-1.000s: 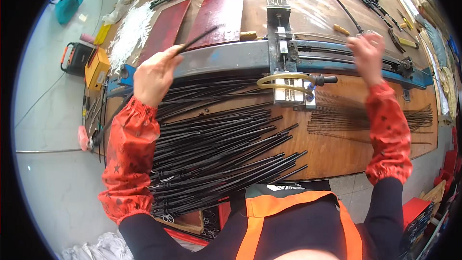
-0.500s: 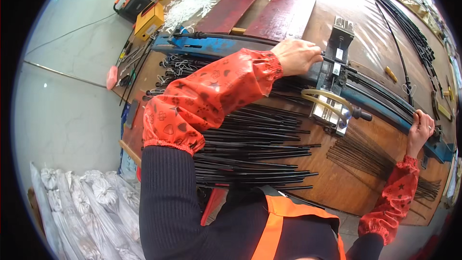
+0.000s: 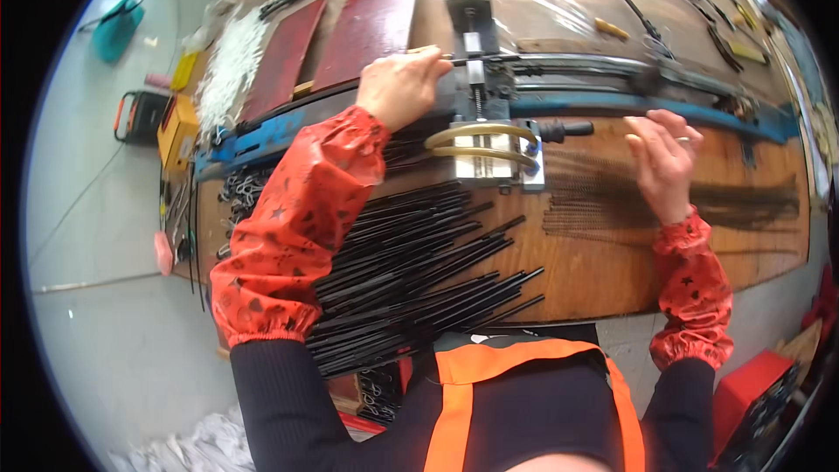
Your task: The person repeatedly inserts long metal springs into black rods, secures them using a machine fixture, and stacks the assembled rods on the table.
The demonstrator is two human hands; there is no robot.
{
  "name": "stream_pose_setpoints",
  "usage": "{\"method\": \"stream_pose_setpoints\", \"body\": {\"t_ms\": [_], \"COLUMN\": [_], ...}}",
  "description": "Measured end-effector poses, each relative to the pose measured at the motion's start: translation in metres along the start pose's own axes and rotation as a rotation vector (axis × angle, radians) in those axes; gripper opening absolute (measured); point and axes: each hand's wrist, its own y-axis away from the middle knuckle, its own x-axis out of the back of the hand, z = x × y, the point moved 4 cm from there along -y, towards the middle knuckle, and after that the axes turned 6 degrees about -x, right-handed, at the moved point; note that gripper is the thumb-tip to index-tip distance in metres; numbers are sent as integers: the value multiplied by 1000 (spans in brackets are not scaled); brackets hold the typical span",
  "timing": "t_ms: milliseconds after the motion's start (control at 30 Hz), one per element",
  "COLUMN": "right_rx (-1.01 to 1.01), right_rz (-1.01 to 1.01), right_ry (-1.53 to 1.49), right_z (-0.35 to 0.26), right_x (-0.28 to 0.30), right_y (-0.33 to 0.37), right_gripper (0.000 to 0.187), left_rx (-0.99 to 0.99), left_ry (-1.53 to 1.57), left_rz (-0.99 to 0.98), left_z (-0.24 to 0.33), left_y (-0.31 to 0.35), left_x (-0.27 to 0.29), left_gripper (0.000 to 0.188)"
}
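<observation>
Wooden table (image 3: 594, 288); blue rail (image 3: 572, 107) spans it left to right. Left hand (image 3: 402, 87) pinches a black rod (image 3: 460, 61) at the clamp block (image 3: 473, 22), well back from the front edge. Right hand (image 3: 666, 164) bent-fingered over thin springs (image 3: 581, 204) toward the right edge; cannot tell whether it grasps anything. Rod pile (image 3: 419, 271) near front edge.

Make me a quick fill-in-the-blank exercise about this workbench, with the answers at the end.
1. Beyond the left hand, ____ dark red boards lie on the table.
2. The black rods lie to the ____ of the thin springs.
3. The hand nearer the thin springs is the ____ one.
4. The patterned sleeves are ____.

Missing words: two; left; right; red.
</observation>
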Motion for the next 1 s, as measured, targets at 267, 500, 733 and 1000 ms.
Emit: {"method": "stream_pose_setpoints", "body": {"t_ms": [267, 500, 733, 1000], "right_rx": [-140, -281, -79, 134], "right_rz": [-69, -138, -342, -538], "right_ry": [-212, -539, -147, -122], "right_z": [-36, -37, -49, -115], "right_x": [-14, -41, -17, -21], "right_y": [-1, 4, 6, 77], "right_gripper": [29, 18, 33, 23], "left_rx": [50, -68, -372, -410], "left_ry": [-39, -85, -187, -540], "left_rz": [-76, 70, 299, 472], "left_z": [3, 8, -2, -96], "left_y": [2, 10, -5, 34], "left_x": [-3, -6, -6, 15], "left_gripper": [28, 22, 18, 11]}}
